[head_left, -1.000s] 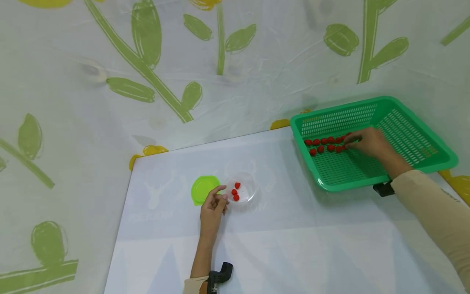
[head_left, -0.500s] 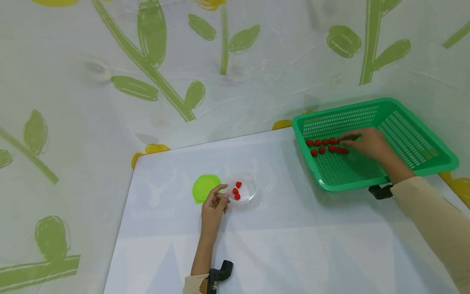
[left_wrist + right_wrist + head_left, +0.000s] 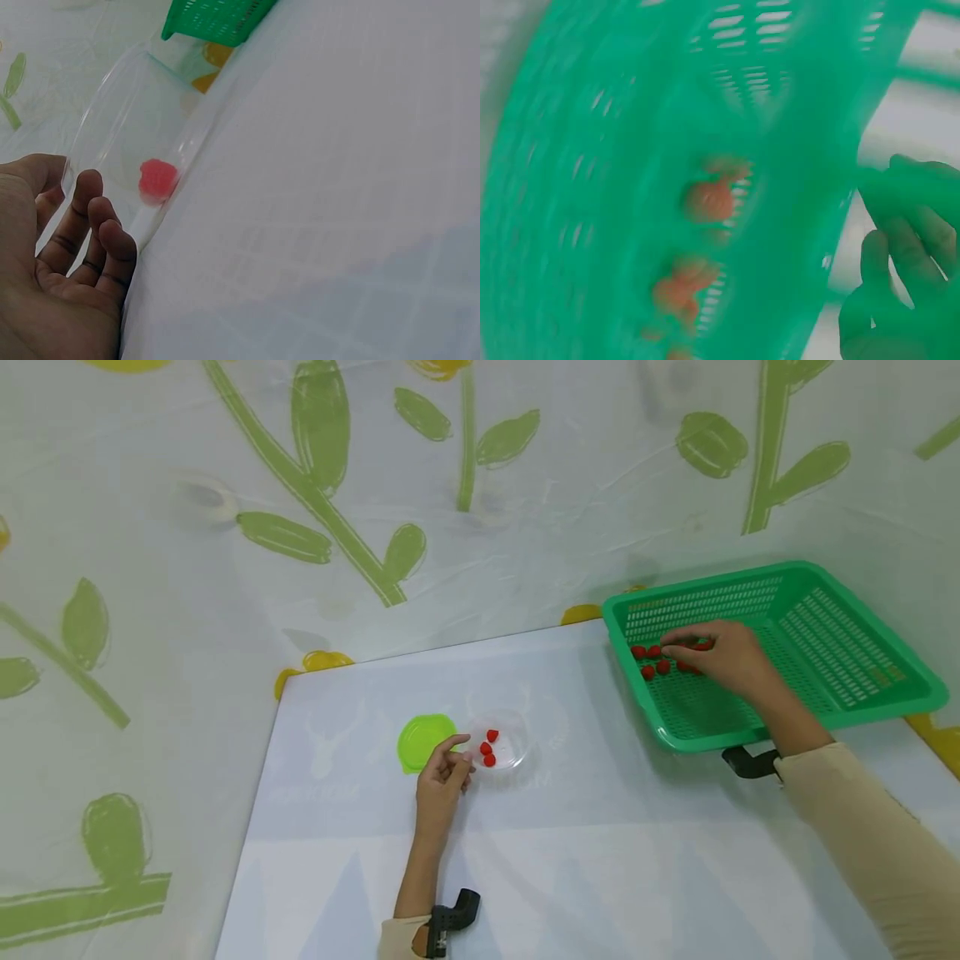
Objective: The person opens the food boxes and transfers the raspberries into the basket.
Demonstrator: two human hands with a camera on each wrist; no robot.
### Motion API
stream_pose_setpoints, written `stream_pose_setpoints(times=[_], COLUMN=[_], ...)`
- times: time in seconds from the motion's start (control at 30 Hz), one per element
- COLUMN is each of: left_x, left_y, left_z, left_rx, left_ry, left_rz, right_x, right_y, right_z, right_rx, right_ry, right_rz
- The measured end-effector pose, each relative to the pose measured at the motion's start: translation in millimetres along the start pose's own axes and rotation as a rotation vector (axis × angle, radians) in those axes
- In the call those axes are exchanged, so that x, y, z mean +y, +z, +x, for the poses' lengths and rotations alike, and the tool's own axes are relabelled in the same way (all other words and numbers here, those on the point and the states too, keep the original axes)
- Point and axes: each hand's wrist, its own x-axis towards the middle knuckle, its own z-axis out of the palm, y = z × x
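Note:
My left hand (image 3: 441, 783) is beside a clear round bowl (image 3: 517, 747), thumb and index finger pinching its rim. In the left wrist view the other fingers curl loosely near the bowl wall, and a red berry (image 3: 157, 180) shows through it. Several small red berries (image 3: 489, 750) lie in the bowl. My right hand (image 3: 723, 656) hovers inside the green basket (image 3: 817, 710), above rows of small red berries (image 3: 663, 667), with thumb and index fingertips close together. Whether a berry sits between them is hidden; the right wrist view is blurred.
A bright green lid (image 3: 422, 739) lies left of the bowl, partly behind the left hand. The basket has raised slotted walls and stands at the back right of the white table (image 3: 570, 877). A leaf-printed sheet (image 3: 570, 527) rises behind the table.
My right hand has moved left over the berries in the basket, fingertips still together. The left hand stays at the bowl. The whole head view has shifted slightly.

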Motion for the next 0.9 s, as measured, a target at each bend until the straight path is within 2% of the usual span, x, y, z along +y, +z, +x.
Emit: stream_pose_setpoints(times=[0.27, 0.53, 0.7, 0.9], left_x=[-0.3, 2.2, 3.3, 1.2], left_y=[0.6, 1.2, 1.5, 2.2], left_z=[0.3, 1.2, 2.7, 1.3], left_rx=[0.007, 0.019, 0.017, 0.015], left_ry=[-0.009, -0.001, 0.002, -0.006], left_rz=[0.008, 0.017, 0.017, 0.010], right_x=[-29, -53, -62, -66], right_y=[22, 47, 61, 76], right_z=[-13.2, -24.7, -24.5, -25.9], right_rx=[0.015, 0.128, 0.176, 0.178], right_ry=[-0.050, -0.088, -0.116, -0.126], right_rz=[0.099, 0.233, 0.318, 0.395])
